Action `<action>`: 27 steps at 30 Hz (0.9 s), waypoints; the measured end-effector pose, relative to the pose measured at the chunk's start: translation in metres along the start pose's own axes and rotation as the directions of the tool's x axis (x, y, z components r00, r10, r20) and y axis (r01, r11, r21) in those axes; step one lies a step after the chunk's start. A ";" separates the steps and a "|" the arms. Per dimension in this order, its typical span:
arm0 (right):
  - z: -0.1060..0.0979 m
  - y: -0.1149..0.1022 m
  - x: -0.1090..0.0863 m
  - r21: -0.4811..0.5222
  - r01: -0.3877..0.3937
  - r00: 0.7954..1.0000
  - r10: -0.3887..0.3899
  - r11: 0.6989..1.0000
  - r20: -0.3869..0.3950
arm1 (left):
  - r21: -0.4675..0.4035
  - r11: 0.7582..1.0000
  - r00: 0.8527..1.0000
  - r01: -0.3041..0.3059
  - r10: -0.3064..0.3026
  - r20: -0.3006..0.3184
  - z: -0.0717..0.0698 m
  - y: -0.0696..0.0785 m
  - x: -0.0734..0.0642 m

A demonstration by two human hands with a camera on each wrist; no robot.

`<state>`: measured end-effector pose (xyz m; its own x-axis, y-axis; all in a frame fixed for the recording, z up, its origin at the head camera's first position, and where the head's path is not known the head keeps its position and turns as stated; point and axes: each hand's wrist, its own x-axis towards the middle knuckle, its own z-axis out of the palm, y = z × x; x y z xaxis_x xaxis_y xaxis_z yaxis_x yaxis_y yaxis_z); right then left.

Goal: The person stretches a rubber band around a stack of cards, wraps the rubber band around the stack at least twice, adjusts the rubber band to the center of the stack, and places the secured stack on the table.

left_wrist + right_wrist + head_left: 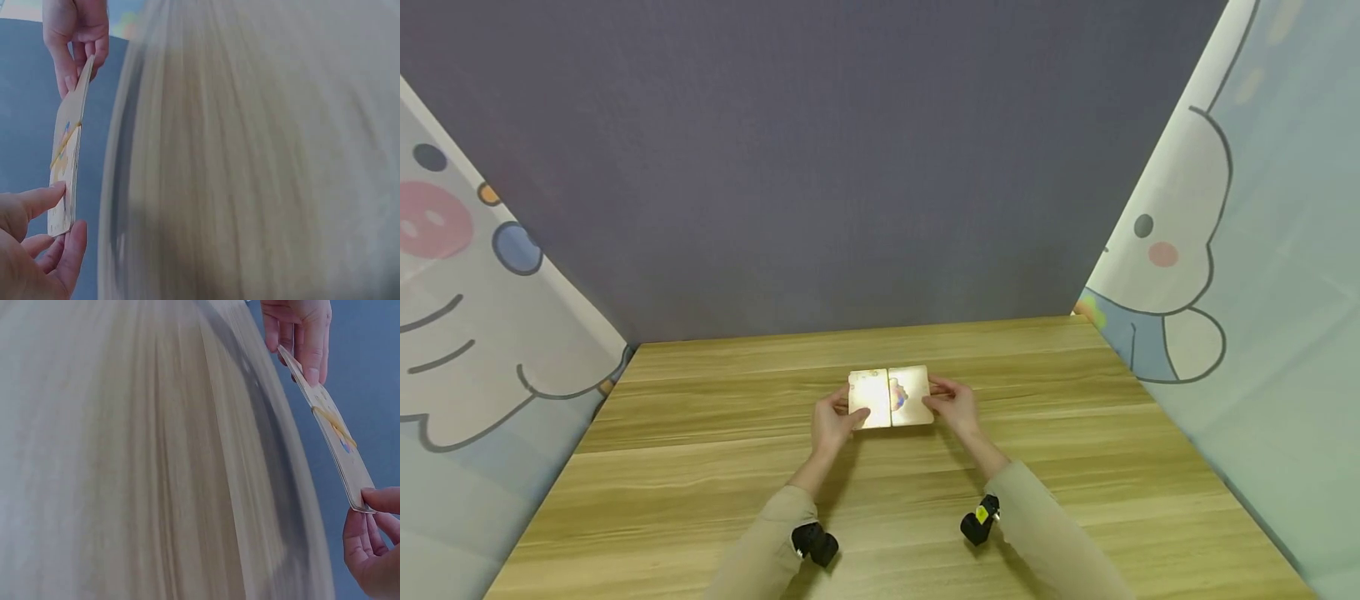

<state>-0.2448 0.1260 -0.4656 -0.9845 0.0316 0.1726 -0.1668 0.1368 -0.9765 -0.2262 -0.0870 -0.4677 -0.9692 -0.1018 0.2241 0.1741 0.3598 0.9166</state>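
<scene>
A thin stack of pale rectangular boards (pixel 912 400) is held up level above the table, with a small coloured picture on its face. Round its middle runs a yellowish rubber band (pixel 335 427). My left hand (pixel 831 425) pinches the left end, thumb on the face and fingers behind, as the left wrist view also shows. At the opposite end my right hand (pixel 957 407) pinches the stack the same way. Glare washes out much of the face in the head view, so the print is hard to read.
Beneath both hands spreads a wood-grain table (pixel 700 467). A dark grey panel (pixel 850 167) rises behind its far edge. Cartoon-printed cloths (pixel 1285 350) hang at both sides. Each sleeve carries a small black wrist camera (pixel 815 543).
</scene>
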 end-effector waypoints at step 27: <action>0.007 0.017 0.017 -0.108 -0.283 0.959 0.279 0.953 -0.048 | 0.085 0.969 0.969 0.234 -0.239 0.062 0.009 -0.021 0.020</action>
<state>-0.2645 0.1221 -0.4799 -0.9881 0.1161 -0.1009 0.1254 0.2279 -0.9656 -0.2509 -0.0879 -0.4851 -0.9917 -0.1268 -0.0227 -0.0725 0.4032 0.9122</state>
